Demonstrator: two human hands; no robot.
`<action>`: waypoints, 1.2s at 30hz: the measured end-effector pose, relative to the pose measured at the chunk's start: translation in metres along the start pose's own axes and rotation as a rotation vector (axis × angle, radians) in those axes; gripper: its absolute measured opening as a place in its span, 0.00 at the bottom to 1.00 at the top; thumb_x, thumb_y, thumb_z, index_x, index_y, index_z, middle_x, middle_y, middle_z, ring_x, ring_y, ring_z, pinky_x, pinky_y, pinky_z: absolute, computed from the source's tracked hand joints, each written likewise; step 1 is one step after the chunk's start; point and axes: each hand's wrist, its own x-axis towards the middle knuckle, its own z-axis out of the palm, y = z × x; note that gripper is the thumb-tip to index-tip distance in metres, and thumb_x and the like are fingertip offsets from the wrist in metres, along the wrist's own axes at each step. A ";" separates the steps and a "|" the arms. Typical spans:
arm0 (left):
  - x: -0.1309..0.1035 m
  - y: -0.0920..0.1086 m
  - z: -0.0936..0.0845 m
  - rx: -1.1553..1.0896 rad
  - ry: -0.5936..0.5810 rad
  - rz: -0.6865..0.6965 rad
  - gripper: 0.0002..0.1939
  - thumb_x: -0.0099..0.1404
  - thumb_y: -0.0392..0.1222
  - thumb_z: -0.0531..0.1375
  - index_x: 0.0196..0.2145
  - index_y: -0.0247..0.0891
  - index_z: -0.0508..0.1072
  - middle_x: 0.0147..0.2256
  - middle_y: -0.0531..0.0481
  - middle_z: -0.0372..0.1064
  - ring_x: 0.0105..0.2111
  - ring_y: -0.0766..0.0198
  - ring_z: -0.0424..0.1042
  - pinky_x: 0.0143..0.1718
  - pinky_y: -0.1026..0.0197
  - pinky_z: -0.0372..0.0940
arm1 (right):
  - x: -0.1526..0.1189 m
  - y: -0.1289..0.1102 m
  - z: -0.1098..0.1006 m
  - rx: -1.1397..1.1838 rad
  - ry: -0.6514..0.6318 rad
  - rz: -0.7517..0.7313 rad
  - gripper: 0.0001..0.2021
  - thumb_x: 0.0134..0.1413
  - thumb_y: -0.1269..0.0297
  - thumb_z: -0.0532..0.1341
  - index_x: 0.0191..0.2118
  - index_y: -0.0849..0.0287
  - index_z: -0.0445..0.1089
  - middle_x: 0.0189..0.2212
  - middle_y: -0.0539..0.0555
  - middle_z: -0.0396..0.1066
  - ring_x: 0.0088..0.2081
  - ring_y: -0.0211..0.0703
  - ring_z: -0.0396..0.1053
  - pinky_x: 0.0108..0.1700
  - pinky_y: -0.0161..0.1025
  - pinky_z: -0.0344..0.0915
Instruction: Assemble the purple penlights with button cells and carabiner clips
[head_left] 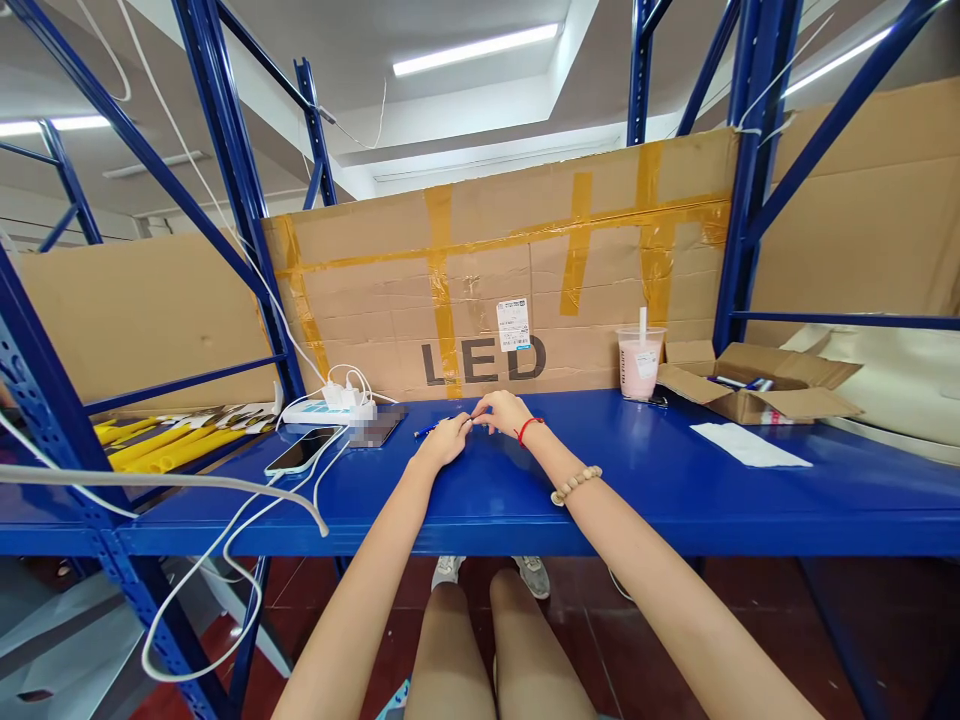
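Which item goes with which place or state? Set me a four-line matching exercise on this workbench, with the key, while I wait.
Column one:
1. Blue slim object
2. Drink cup
3. Light-edged phone
4. White paper

Column two:
A. Lying flat in front of the open cardboard box
B. Poking out beside the left hand
C. Pink inside, with a straw standing up
D. Nearer the person than the power strip, at the left

Pairs: 1-B; 2-C; 3-D; 4-A

A cup (pixel 640 370) stands near what seems tissue (pixel 750 445).
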 end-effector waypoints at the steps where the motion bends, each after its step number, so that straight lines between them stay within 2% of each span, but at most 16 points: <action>1: 0.000 0.000 0.000 -0.004 0.000 0.001 0.15 0.70 0.41 0.44 0.45 0.36 0.67 0.40 0.45 0.70 0.41 0.60 0.69 0.43 0.53 0.63 | 0.000 0.001 0.000 0.011 0.000 0.005 0.09 0.59 0.63 0.58 0.38 0.64 0.69 0.31 0.51 0.71 0.30 0.35 0.69 0.41 0.41 0.66; 9: 0.002 -0.004 0.005 -0.032 -0.022 0.053 0.13 0.69 0.41 0.48 0.44 0.35 0.68 0.39 0.45 0.70 0.41 0.59 0.69 0.44 0.52 0.63 | 0.001 0.014 0.006 0.107 -0.041 0.031 0.10 0.57 0.63 0.59 0.38 0.65 0.69 0.31 0.51 0.71 0.27 0.34 0.69 0.34 0.36 0.68; 18: 0.002 -0.006 0.006 -0.054 -0.029 0.118 0.09 0.67 0.39 0.52 0.41 0.33 0.69 0.37 0.47 0.70 0.39 0.61 0.69 0.44 0.54 0.63 | 0.003 0.016 0.008 0.123 -0.048 0.046 0.11 0.57 0.60 0.59 0.36 0.65 0.70 0.26 0.49 0.70 0.26 0.34 0.69 0.33 0.36 0.68; 25: -0.001 -0.004 0.004 -0.042 -0.031 0.096 0.10 0.67 0.40 0.52 0.41 0.34 0.70 0.37 0.47 0.70 0.40 0.60 0.69 0.44 0.52 0.63 | 0.003 0.016 0.007 0.120 -0.046 0.059 0.13 0.57 0.57 0.59 0.33 0.65 0.70 0.23 0.48 0.70 0.24 0.34 0.69 0.33 0.37 0.68; 36: -0.001 -0.005 0.005 -0.091 -0.012 0.069 0.11 0.67 0.43 0.53 0.38 0.33 0.71 0.36 0.47 0.70 0.39 0.61 0.69 0.44 0.52 0.63 | 0.005 0.014 0.009 0.106 -0.077 0.038 0.11 0.55 0.60 0.60 0.35 0.65 0.70 0.27 0.50 0.71 0.24 0.32 0.68 0.31 0.35 0.68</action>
